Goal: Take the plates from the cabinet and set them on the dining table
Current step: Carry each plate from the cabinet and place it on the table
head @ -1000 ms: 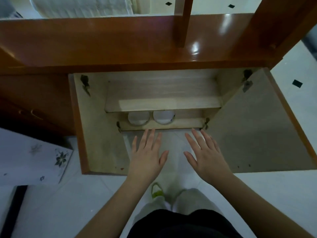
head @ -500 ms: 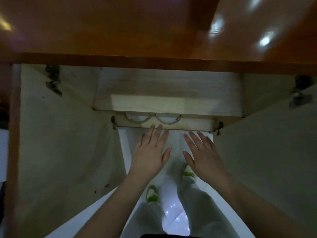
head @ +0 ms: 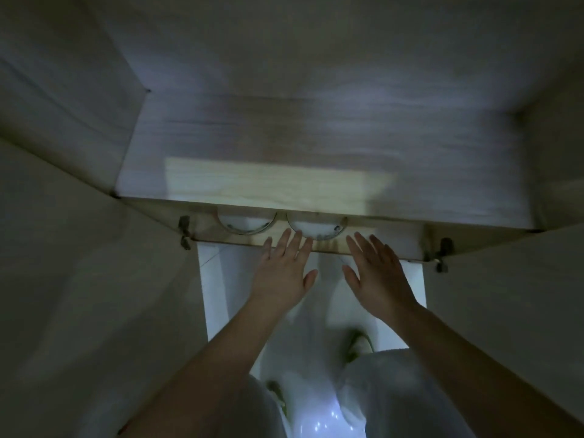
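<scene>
a single head camera looks steeply down, close into the open cabinet interior.

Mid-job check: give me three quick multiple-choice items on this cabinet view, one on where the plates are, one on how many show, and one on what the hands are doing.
1. Where do the plates sit?
A. On the lower shelf, partly hidden under the upper shelf
B. On the floor between the feet
C. On top of the upper shelf

2. How many plates show?
A. One
B. Two
C. Four

3. What is the state of the hands?
A. Both grip a plate
B. One holds a plate
C. Both open, holding nothing

Key: 1 A, the left plate and right plate peek out from beneath the upper shelf. 2 B, two round rims lie side by side. 3 C, the left hand and right hand reach with straight fingers, short of any grasp.
</scene>
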### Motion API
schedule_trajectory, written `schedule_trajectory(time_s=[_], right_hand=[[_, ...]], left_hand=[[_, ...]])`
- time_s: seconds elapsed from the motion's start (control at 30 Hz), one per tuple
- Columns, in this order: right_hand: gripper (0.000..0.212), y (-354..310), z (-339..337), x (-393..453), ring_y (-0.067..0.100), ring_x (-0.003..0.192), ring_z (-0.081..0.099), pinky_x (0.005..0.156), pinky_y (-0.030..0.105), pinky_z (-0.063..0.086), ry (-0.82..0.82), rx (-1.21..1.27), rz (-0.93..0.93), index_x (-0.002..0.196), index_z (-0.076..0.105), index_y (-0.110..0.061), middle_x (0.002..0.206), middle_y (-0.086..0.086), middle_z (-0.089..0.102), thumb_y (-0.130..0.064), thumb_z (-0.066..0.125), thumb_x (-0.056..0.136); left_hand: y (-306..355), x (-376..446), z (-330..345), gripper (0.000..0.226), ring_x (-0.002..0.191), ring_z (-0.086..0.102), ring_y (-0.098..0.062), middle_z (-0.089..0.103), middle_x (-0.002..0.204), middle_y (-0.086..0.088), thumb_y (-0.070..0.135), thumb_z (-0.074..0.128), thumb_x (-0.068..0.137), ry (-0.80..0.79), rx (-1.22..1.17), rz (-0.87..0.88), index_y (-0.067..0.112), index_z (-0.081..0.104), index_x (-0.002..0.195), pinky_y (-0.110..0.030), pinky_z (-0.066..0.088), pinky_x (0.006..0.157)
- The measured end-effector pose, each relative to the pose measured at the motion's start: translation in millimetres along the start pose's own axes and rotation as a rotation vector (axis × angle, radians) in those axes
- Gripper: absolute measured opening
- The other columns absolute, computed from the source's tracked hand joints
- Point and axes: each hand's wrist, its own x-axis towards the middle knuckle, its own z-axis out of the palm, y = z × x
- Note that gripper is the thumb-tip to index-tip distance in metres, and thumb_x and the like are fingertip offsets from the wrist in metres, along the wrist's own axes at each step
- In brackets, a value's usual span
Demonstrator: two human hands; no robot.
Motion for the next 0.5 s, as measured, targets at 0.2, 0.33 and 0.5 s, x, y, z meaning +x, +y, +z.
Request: schedule_trajectory(time_s=[0.2, 0.33, 0.5], right_hand=[[0.057, 30, 77, 59, 0.038, 0.127, 0.048, 0.103, 0.051, 0.041, 0.04, -0.069, -0.015, 0.138, 0.047, -0.006, 0.139, 0.016, 0.052, -0.038, 0.038, 0.092], [0.06, 46, 118, 95, 0.038, 0.129, 0.046, 0.104, 0.051, 0.039, -0.02, -0.146, -0.064, 0.139, 0.045, -0.006, 0.142, 0.017, 0.048, -0.041, 0.033, 0.092], [0.059, 63, 155, 138, 0.039, 0.127, 0.047, 0.104, 0.051, 0.038, 0.023, -0.132, -0.042, 0.138, 0.046, -0.005, 0.141, 0.019, 0.049, -0.039, 0.052, 0.091]], left_hand=[[-19, 70, 74, 0.065, 0.149, 0.001, -0.024, 0.004, 0.163, -0.004, 0.05, 0.026, 0.099, -0.015, 0.029, -0.03, 0.02, 0.009, 0.154, -0.047, 0.004, 0.118], [-31, 107, 114, 0.067, 0.148, 0.009, -0.026, 0.014, 0.161, -0.006, 0.047, 0.029, 0.097, 0.026, 0.067, -0.029, 0.021, 0.007, 0.155, -0.048, 0.008, 0.118], [-47, 149, 154, 0.069, 0.14, 0.03, -0.029, 0.033, 0.152, -0.011, 0.049, 0.024, 0.093, 0.022, 0.01, -0.136, 0.012, 0.017, 0.152, -0.044, 0.025, 0.113]])
